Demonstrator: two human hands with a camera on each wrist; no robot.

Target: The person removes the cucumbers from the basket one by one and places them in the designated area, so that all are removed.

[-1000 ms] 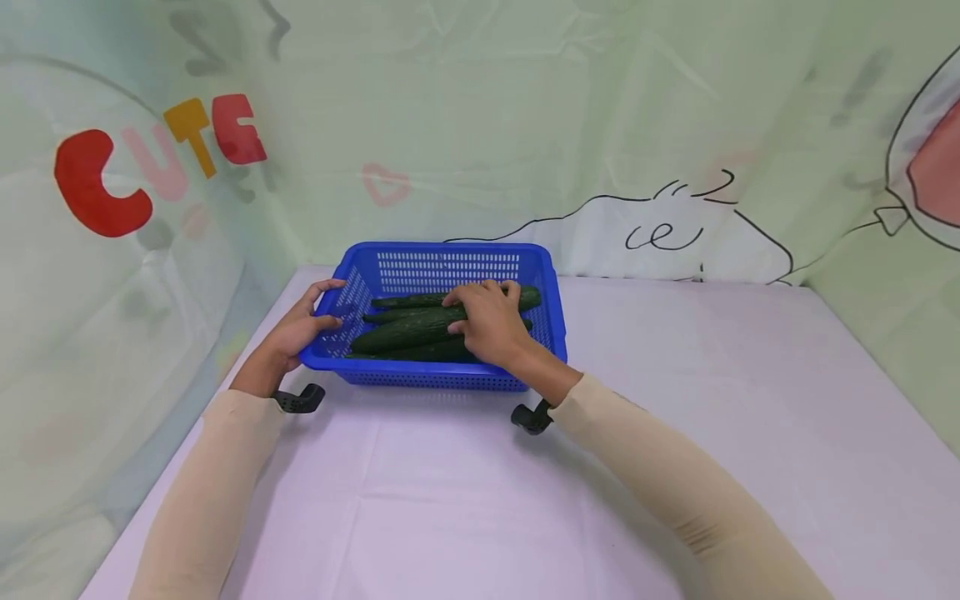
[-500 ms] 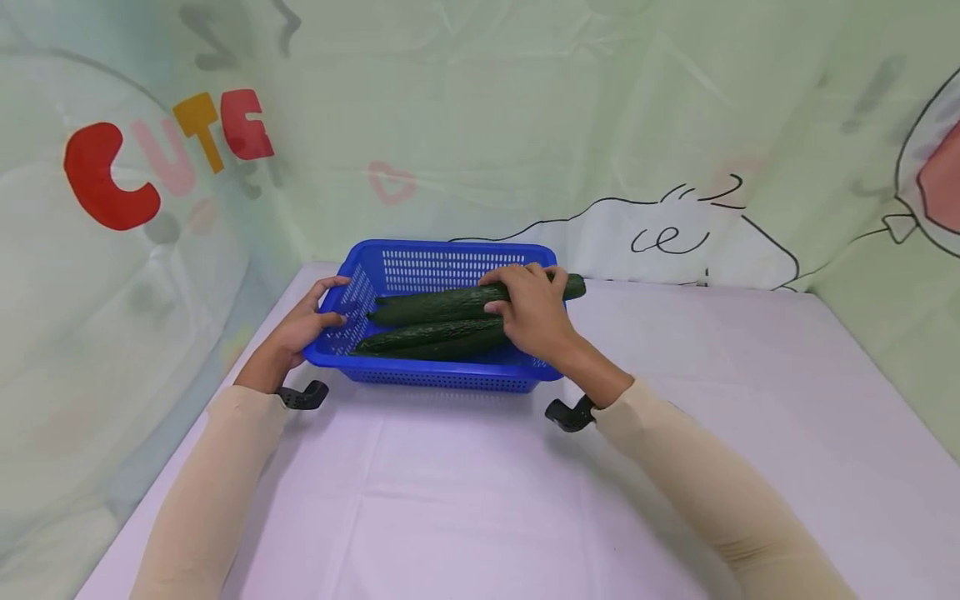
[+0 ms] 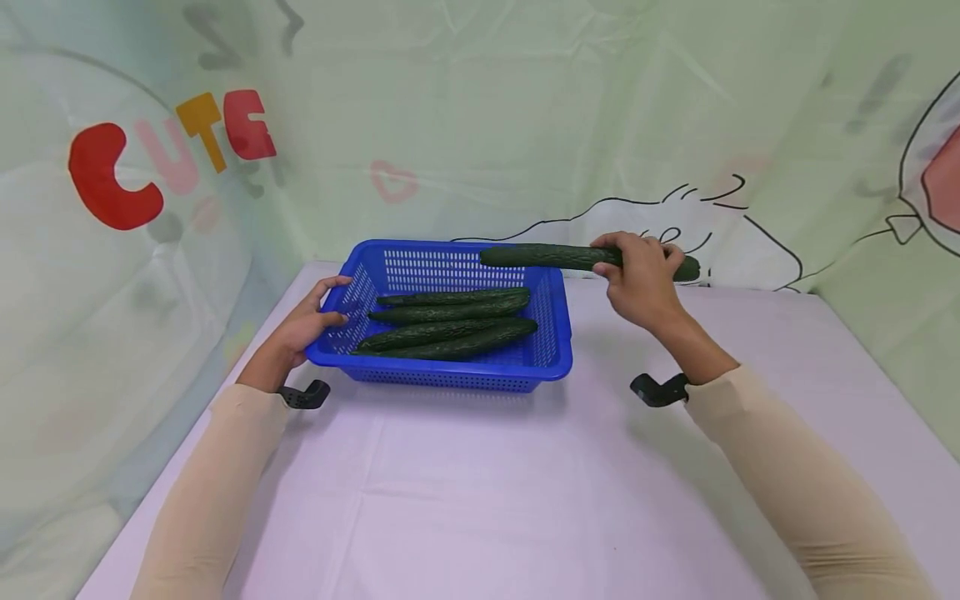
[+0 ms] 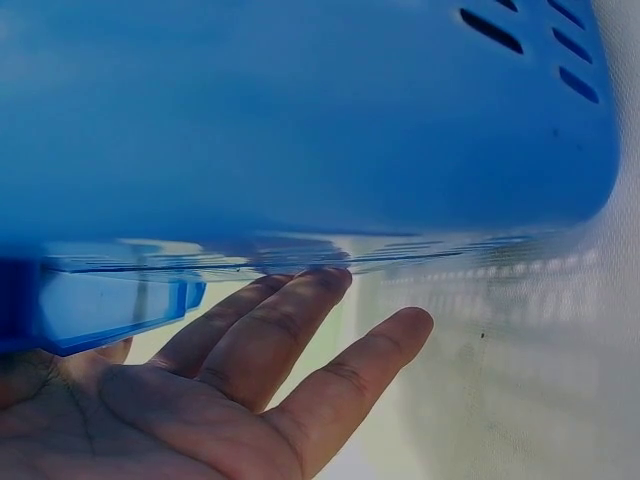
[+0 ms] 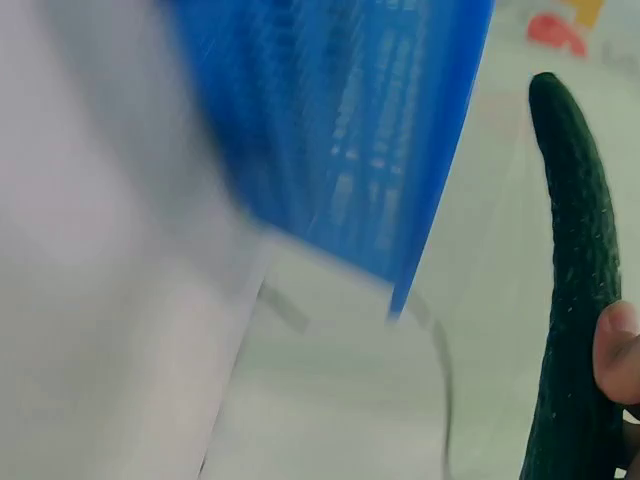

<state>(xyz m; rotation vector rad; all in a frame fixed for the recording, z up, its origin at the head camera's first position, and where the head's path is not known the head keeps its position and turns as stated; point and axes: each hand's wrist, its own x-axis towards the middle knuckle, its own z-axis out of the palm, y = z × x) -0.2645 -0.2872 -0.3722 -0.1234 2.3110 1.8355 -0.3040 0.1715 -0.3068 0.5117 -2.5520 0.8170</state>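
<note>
My right hand (image 3: 643, 282) grips a long dark green cucumber (image 3: 551, 257) above the table, to the right of the blue plastic basket (image 3: 442, 372). The cucumber's left end overlaps the basket's back right corner in the head view. In the right wrist view, the thumb (image 5: 618, 350) presses against the cucumber's side. My left hand (image 3: 298, 327) holds the basket's left rim, thumb over the edge. Several fingers (image 4: 350, 385) show outside the wall in the left wrist view. Inside the basket, several more cucumbers (image 3: 450, 335) lie side by side, lengthwise.
The basket stands toward the back left of a table with a pale lilac cloth (image 3: 480, 483). A printed fabric backdrop (image 3: 480, 125) rises behind the table and along its sides. Black wrist mounts (image 3: 306, 395) stick out at both wrists.
My right hand has taken a cucumber from the basket, lifted it and carried it right, past the basket's right rim. My left hand stays at the left rim.
</note>
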